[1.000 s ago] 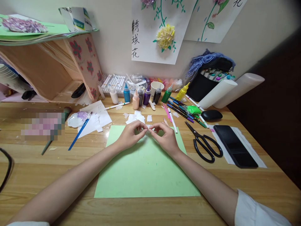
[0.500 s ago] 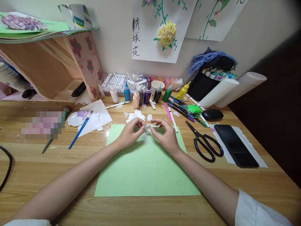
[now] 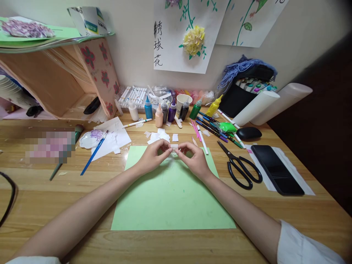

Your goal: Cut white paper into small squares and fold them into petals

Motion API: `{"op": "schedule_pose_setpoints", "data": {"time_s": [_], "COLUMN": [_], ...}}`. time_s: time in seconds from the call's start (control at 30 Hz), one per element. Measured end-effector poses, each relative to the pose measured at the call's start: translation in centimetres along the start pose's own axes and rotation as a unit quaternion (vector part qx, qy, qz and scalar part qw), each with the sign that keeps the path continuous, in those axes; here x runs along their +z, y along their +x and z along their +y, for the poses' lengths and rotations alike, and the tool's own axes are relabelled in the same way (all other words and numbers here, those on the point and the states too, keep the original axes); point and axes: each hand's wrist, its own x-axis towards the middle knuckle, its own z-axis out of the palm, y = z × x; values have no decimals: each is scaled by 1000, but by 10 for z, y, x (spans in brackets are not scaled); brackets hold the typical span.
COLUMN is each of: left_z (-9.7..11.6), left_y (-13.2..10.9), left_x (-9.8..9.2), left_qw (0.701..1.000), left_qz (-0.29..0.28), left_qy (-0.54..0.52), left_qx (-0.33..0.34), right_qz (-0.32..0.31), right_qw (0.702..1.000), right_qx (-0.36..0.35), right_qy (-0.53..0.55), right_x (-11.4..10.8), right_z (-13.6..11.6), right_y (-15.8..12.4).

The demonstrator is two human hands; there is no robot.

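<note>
Between my two hands is a small piece of white paper, pinched at its left end by my left hand and at its right end by my right hand. Both thumbs and forefingers are closed on it, over the far edge of a green sheet of paper. Just beyond my fingers lie several loose white paper pieces, with one small square apart from them. A white marker rests to the right of my right hand.
Black-handled scissors, a phone and a mouse lie on the right. Several paint bottles stand behind the hands. On the left are a paintbrush, a palette and white paper.
My right fingers have closed in on the paper piece, which was held at the left before. It now stretches flat between both hands.
</note>
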Motion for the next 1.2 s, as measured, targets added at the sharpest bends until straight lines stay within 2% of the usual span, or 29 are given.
{"op": "schedule_pose_setpoints", "data": {"time_s": [0.43, 1.2], "left_z": [-3, -2], "left_y": [0, 0], "left_x": [-1, -1], "left_qw": [1000, 1000], "left_qz": [8, 19], "left_qy": [19, 19], "left_qx": [-12, -14], "right_qz": [-45, -70], "right_qw": [991, 992], "right_qx": [73, 56], "right_qy": [99, 86], "right_x": [-2, -2], "right_z": [6, 2], "right_y": [5, 4]}}
